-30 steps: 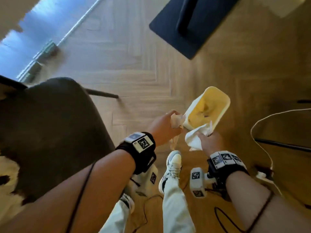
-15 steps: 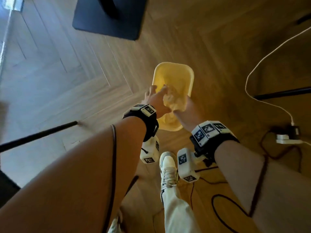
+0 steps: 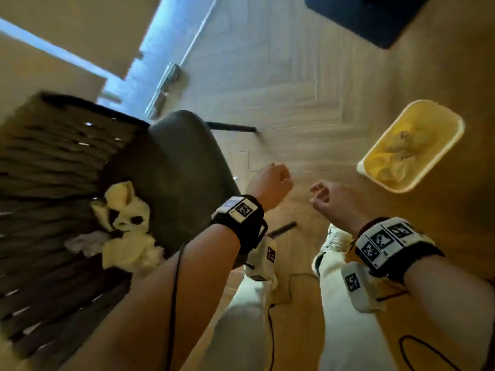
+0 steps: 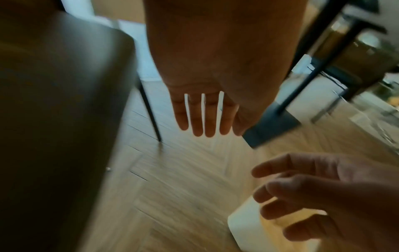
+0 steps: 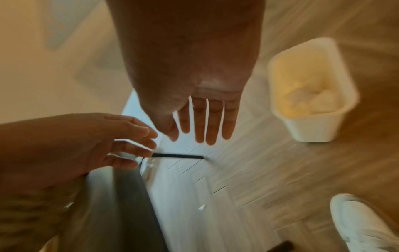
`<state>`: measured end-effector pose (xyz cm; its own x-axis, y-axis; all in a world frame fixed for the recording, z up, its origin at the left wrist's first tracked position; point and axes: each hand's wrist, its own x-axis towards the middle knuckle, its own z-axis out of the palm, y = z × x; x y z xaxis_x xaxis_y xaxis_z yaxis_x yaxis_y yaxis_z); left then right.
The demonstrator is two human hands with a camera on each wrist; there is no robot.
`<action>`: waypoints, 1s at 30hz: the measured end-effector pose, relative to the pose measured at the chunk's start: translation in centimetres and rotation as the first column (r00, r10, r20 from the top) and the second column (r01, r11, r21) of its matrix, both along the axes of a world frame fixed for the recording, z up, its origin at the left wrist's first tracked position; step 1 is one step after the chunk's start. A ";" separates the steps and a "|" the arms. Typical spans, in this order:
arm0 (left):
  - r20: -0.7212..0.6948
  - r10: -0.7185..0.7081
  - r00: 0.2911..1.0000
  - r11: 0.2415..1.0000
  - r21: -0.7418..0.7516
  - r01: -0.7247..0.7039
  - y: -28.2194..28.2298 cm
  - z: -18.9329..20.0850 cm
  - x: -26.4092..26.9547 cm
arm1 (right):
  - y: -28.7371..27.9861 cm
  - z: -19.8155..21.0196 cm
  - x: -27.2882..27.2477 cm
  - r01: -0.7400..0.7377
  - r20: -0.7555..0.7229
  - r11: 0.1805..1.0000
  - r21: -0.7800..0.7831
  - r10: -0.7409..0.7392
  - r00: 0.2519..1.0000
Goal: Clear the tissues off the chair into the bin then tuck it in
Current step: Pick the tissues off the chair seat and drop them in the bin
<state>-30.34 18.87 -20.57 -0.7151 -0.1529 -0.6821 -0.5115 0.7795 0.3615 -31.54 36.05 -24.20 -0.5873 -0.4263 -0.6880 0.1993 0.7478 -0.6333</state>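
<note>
I can't read any text, brand, number or label in any view. The only markings I see are black-and-white square code tags on the left wristband (image 3: 242,208), the right wristband (image 3: 384,241) and the white camera boxes (image 3: 360,286) under the wrists; they're patterns, not letters. Both wrist views are too blurred to read.

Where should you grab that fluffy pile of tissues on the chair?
Probably from above, at the puffy top of the tissues, fingers closing round the crumpled peaks. The pile lies loose on the chair seat against the woven backrest, so the top and front are the open sides. The left hand, empty and nearer, seems best placed.
</note>
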 end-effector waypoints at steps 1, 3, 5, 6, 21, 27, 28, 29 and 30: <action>-0.008 0.073 0.997 0.997 -0.016 -0.074 -3.2 1.3 1.6 | -2.8 1.3 0.4 -0.072 -0.018 0.997 -0.018 0.072 0.997; 0.004 0.225 0.974 0.973 -0.059 -0.224 -9.6 3.3 5.2 | -8.4 3.4 1.5 -0.202 -0.039 0.979 -0.041 0.200 0.979; 0.017 0.332 0.943 0.933 -0.153 -0.326 -15.9 4.5 9.0 | -13.9 4.6 3.0 -0.323 -0.077 0.945 -0.058 0.318 0.945; 0.021 0.379 0.925 0.909 -0.197 -0.368 -19.0 4.7 10.9 | -16.5 4.9 3.7 -0.369 -0.105 0.927 -0.064 0.362 0.926; 0.092 0.205 0.974 0.941 -0.291 -0.171 -47.2 1.1 17.7 | -44.5 3.0 18.7 -0.877 -0.492 0.426 0.220 0.825 0.277; 0.087 0.126 0.988 0.974 -0.202 -0.106 -47.4 -1.3 17.1 | -45.0 0.9 20.6 -0.885 -0.426 0.380 0.267 0.871 0.246; 0.035 0.136 0.990 0.975 -0.182 -0.128 -47.5 -0.8 17.3 | -45.0 0.8 20.4 -0.886 -0.412 0.374 0.274 0.878 0.243; -0.023 0.166 0.986 0.971 -0.170 -0.168 -47.6 -0.1 17.6 | -45.1 0.7 20.2 -0.887 -0.392 0.375 0.271 0.884 0.254; -0.078 0.208 0.975 0.963 -0.158 -0.218 -47.9 0.8 18.1 | -45.1 0.7 19.9 -0.887 -0.365 0.384 0.256 0.888 0.279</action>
<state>-12.29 -29.04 -19.79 -0.6929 -0.4128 -0.5912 -0.6535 0.7060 0.2729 -11.66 -9.07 -23.48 -0.0385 -0.8590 -0.5106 -0.8408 0.3040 -0.4480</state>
